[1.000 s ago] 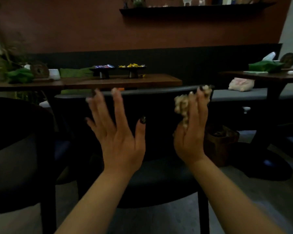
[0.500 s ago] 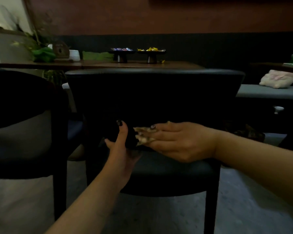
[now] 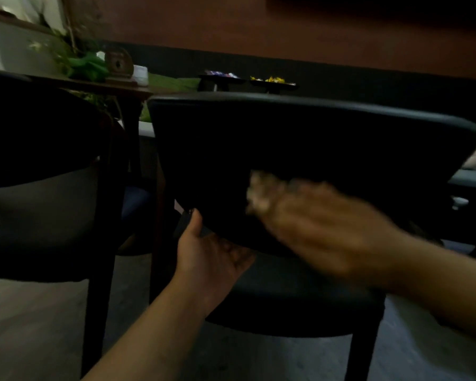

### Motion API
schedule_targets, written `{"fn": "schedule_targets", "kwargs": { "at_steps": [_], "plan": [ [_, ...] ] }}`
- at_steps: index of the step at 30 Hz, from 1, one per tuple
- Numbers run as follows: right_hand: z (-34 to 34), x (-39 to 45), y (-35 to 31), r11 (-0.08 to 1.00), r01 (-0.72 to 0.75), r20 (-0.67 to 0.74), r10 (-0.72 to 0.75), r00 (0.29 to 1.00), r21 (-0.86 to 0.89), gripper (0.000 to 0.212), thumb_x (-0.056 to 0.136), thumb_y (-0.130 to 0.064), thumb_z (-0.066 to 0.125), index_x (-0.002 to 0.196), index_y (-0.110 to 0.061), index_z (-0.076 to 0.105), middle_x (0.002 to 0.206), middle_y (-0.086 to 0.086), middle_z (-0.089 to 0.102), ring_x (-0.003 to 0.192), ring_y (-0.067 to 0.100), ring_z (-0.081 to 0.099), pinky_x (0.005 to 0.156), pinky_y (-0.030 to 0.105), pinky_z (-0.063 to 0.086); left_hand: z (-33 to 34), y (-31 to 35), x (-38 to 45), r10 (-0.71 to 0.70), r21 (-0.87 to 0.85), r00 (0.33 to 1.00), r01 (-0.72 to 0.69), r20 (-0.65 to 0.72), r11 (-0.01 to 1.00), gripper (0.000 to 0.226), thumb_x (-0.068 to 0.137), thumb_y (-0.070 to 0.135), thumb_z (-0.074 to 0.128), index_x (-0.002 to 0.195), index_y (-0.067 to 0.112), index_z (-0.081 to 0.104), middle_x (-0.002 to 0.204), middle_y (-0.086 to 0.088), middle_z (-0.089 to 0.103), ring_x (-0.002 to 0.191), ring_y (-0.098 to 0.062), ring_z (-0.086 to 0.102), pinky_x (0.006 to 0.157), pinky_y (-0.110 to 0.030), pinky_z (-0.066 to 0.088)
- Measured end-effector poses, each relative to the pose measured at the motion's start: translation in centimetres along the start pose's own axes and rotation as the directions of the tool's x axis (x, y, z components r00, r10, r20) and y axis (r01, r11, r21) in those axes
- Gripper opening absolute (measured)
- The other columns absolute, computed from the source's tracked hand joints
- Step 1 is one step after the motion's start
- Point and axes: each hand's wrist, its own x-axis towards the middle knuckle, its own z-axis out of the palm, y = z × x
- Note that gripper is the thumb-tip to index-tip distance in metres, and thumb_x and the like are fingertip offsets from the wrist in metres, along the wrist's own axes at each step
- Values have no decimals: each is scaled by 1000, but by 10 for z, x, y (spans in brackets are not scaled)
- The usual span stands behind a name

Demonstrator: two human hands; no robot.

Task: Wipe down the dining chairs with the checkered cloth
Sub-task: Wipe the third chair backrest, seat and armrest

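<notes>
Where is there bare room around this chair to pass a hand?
Bare floor lies left of the left hand, below the neighbouring chair. The gap between the two chairs is narrow. The backrest above the right hand and checkered cloth is bare. The table looks crowded.

Room very dim, colours muddy. The chair back [image 3: 300, 149] in front of me reads near solid black; only its top edge catches a thin grey sheen. Brightest patch is the pale wall at upper left, past the plant [image 3: 85, 64]. My right hand [image 3: 322, 226] is smeared by motion blur, fingers indistinct, and the checkered cloth [image 3: 261, 191] is a pale smudge. My left hand [image 3: 212, 257] is sharper. Bench [image 3: 99, 85] clutter is soft. Straight lines bow towards the frame edges.
</notes>
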Motion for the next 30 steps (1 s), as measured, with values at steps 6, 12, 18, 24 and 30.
{"fn": "schedule_targets", "kwargs": {
  "at_steps": [6, 12, 18, 24, 30],
  "plan": [
    [-1, 21, -2, 987, -120, -161, 103, 982, -103, 22, 93, -6, 53, 105, -1, 72, 114, 17, 66, 110, 34, 62, 100, 48, 45, -4, 10, 11, 71, -91, 997, -73, -27, 993, 69, 90, 65, 40, 127, 11, 61, 122, -14, 68, 113, -35, 64, 106, -49, 41],
    [3, 14, -14, 997, 74, 76, -73, 994, -7, 29, 95, -5, 46, 100, -2, 74, 106, 14, 71, 103, 31, 67, 100, 43, 46, -9, 16, 13, 62, -78, 998, -64, -27, 995, 73, 90, 67, 40, 129, 9, 59, 124, -17, 66, 118, -35, 61, 107, -48, 42],
    [-17, 59, 17, 966, -222, -351, 164, 922, -130, 20, 93, -2, 56, 104, -2, 73, 113, 15, 68, 112, 33, 61, 104, 52, 40, -17, 38, 15, 147, -95, 981, -160, -126, 983, 76, 91, 65, 37, 124, 0, 59, 115, -20, 69, 106, -33, 68, 94, -45, 51],
    [27, 27, -36, 977, 156, 173, -131, 976, -143, 31, 95, -6, 45, 98, -8, 76, 107, 9, 72, 106, 26, 66, 101, 40, 45, -25, 41, 11, 134, -89, 989, -139, -64, 986, 76, 93, 66, 35, 124, 0, 58, 115, -22, 68, 105, -35, 68, 95, -47, 50],
    [7, 79, -14, 990, -125, -154, 114, 981, -63, 30, 99, -8, 45, 123, -2, 63, 127, 20, 59, 122, 35, 54, 108, 48, 36, -27, 43, 11, 101, -59, 990, -107, -96, 993, 78, 92, 66, 36, 123, -2, 59, 113, -20, 70, 100, -32, 70, 82, -42, 55]
  ]
}}
